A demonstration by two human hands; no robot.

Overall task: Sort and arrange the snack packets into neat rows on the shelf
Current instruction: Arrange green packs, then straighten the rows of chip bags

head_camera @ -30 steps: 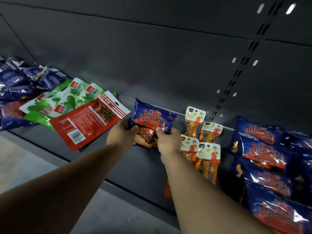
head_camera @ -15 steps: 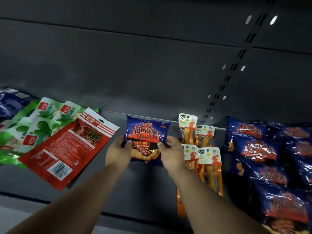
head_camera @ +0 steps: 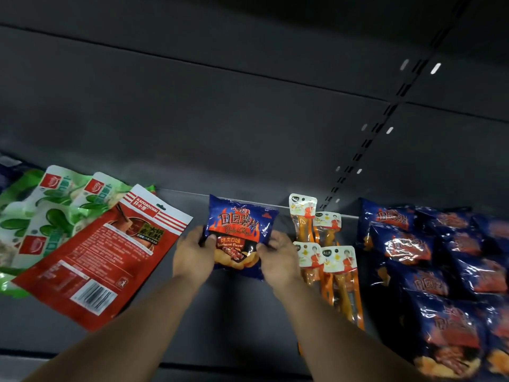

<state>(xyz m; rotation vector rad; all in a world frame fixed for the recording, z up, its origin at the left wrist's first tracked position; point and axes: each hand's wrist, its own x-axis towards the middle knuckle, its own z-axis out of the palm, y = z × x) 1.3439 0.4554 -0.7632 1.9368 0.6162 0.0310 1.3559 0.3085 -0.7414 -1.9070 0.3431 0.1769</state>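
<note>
Both forearms reach up from the near edge to a blue chip packet (head_camera: 240, 235) lying on the dark shelf (head_camera: 242, 321). It reads "Potato Chips" in script and "Barbecue Flavor" under an orange flame design. The left hand (head_camera: 192, 256) grips its left edge, thumb curled over the front; the right hand (head_camera: 278, 257) pinches its right edge the same way. Left of this packet lies a tilted red pouch (head_camera: 102, 260) printed "KAIXIAOCHAI", barcode at its near end, and beyond it green-and-white packets (head_camera: 49, 208) with red logos. Just right of the packet lie orange stick snacks (head_camera: 327, 260) with white header cards. Farther right sit rows of matching blue packets (head_camera: 429, 271).
</note>
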